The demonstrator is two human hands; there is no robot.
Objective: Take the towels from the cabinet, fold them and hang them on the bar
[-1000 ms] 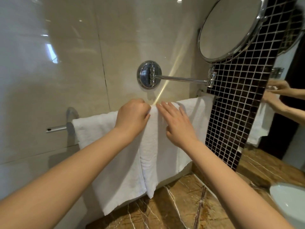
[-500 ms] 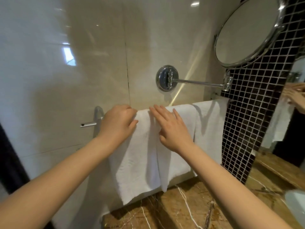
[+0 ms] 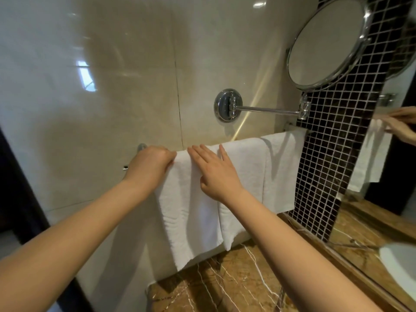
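Note:
White towels hang folded over the chrome towel bar (image 3: 297, 131) on the beige tiled wall. The left towel (image 3: 191, 212) hangs in front, a middle towel (image 3: 243, 158) beside it, and a right towel (image 3: 281, 167) reaches the bar's right end. My left hand (image 3: 150, 165) grips the left towel's top left edge at the bar, fingers curled over it. My right hand (image 3: 213, 170) lies flat on the towel's top, fingers spread. The bar's left end (image 3: 126, 167) pokes out behind my left wrist.
A round chrome mirror (image 3: 326, 41) on a swing arm (image 3: 267, 109) juts out above the bar. Dark mosaic tiles (image 3: 333, 154) and a wall mirror lie to the right. The brown marble counter (image 3: 225, 289) sits below, with a white basin (image 3: 400, 266) at the right.
My left hand has slid left along the bar with the towel's edge, and my right hand has followed, flattening on the towel top. The view has swung left.

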